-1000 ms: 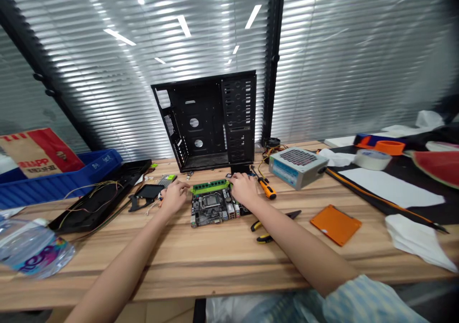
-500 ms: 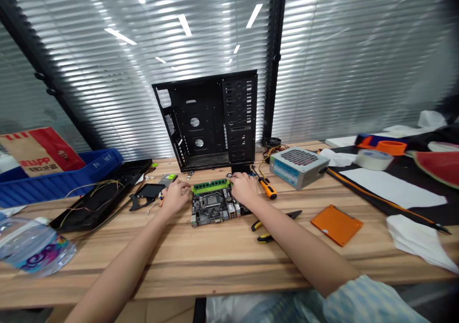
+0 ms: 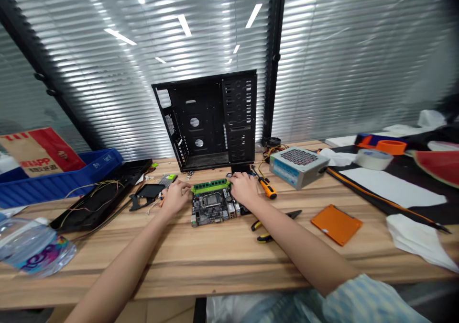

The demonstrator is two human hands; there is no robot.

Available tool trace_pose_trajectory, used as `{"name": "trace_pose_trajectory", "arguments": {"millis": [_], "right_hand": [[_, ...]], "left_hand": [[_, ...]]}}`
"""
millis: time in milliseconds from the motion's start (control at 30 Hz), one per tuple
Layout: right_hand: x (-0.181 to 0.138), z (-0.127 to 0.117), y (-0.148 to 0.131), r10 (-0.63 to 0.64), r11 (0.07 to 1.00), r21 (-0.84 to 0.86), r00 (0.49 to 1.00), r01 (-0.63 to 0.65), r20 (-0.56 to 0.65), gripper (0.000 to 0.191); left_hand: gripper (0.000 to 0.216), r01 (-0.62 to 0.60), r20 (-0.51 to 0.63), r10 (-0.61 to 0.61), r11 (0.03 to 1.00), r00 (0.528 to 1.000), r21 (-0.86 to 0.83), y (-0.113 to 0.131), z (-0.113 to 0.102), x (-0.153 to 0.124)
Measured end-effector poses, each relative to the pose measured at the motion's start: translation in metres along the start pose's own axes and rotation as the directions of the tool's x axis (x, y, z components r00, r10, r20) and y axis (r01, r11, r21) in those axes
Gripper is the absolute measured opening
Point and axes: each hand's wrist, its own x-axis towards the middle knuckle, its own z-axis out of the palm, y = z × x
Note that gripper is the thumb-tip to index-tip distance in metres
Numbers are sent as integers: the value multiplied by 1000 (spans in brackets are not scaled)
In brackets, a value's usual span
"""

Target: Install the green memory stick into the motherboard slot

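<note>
A small motherboard (image 3: 210, 209) lies flat on the wooden table in front of me, with a metal CPU socket in its middle. Along its far edge a green RAM stick (image 3: 211, 185) stands at a bright green slot. My left hand (image 3: 176, 196) is closed, its fingertips at the left end of the stick. At the other end, my right hand (image 3: 244, 188) has its bent fingers closed against the stick and board corner. Fingers partly hide both ends, so I cannot tell how firmly the stick sits in its slot. Pliers (image 3: 266, 237) lie under my right forearm.
Behind the board stands an open black computer case (image 3: 204, 122). To the right are an orange screwdriver (image 3: 267, 188), a power supply (image 3: 300, 167) and an orange drive plate (image 3: 337, 224). A blue bin (image 3: 103, 162), black panel (image 3: 107, 196) and plastic bottle (image 3: 39, 249) sit left.
</note>
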Motion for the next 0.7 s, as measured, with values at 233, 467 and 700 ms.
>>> {"name": "trace_pose_trajectory", "arguments": {"millis": [233,467,700], "right_hand": [[0,-3,0,-7,1000,11,999,6,47,46],[-1,-7,-2,-14,1000,18,999,13,38,45],[0,-7,-1,53,999,7,998,-53,44,43]], "left_hand": [[30,-7,-13,7,1000,1000,-7,-1,1,0],[32,-12,-23,11,999,1000,-29,2,-1,-1],[33,-20,-36,19,999,999,-37,2,-1,0]]}}
